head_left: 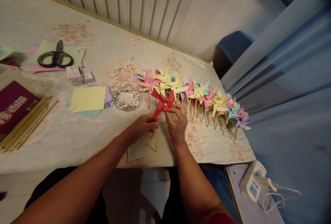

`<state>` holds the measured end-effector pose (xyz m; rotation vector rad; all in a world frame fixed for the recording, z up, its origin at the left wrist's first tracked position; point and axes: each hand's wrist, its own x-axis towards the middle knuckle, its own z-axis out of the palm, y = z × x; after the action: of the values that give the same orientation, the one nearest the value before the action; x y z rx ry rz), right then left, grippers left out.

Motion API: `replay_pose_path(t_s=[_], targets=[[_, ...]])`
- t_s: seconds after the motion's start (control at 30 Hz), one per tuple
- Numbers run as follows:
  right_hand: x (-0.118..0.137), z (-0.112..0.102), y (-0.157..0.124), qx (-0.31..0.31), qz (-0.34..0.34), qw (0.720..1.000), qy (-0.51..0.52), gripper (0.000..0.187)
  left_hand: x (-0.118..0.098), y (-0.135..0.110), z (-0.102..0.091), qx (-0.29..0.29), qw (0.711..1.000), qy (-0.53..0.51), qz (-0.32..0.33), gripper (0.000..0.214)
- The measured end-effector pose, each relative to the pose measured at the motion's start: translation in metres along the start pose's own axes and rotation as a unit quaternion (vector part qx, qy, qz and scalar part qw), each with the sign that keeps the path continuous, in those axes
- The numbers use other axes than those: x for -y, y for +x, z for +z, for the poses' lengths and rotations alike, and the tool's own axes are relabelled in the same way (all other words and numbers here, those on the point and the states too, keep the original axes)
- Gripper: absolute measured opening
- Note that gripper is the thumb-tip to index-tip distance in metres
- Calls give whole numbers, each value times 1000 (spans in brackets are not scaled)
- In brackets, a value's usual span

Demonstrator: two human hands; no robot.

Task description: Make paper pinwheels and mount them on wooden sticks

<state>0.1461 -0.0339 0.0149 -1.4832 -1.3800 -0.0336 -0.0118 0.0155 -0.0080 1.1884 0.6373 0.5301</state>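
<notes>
Forearms [74, 182]: yours, reaching from the foreground over a flowered tablecloth [108, 127].
Red pinwheel [161, 105]: between your two hands, tilted, just in front of a row of pastel pinwheels [198, 93].
Left hand [143, 125]: your thumb and fingers pinch its stick and lower blade.
Right hand [178, 122]: your thumb and fingertips pinch the blades at lower right.
Clear dish [127, 97]: round, left of the row, small silvery pieces [130, 106] ringed along its wall.
White boxes [74, 74]: small, grouped behind yellow paper [88, 98], their contents hidden from you.
Purple pack [15, 103]: at your far left, contents hidden, slim sticks [28, 127] alongside.
</notes>
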Motion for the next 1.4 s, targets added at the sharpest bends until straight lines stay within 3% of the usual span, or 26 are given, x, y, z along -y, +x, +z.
replay_pose_path(t_s=[0.37, 0.53, 0.77, 1.03, 1.4], targets=[[0, -1, 1, 1, 12, 1000, -2, 6, -1, 0, -1, -12, 1000, -4, 3, 24], [-6, -11, 6, -11, 6, 999, 47, 8, -4, -1, -2, -35, 999, 4, -8, 27], [-22, -21, 14, -40, 91, 985, 139, 18, -10, -3, -6, -61, 998, 2, -22, 23], [-38, -35, 19, 47, 127, 971, 195, 41, -7, 0, -13, -59, 998, 19, -15, 28], [-39, -38, 19, 124, 70, 984, 103, 29, -12, -1, -16, -57, 992, 109, -11, 30]])
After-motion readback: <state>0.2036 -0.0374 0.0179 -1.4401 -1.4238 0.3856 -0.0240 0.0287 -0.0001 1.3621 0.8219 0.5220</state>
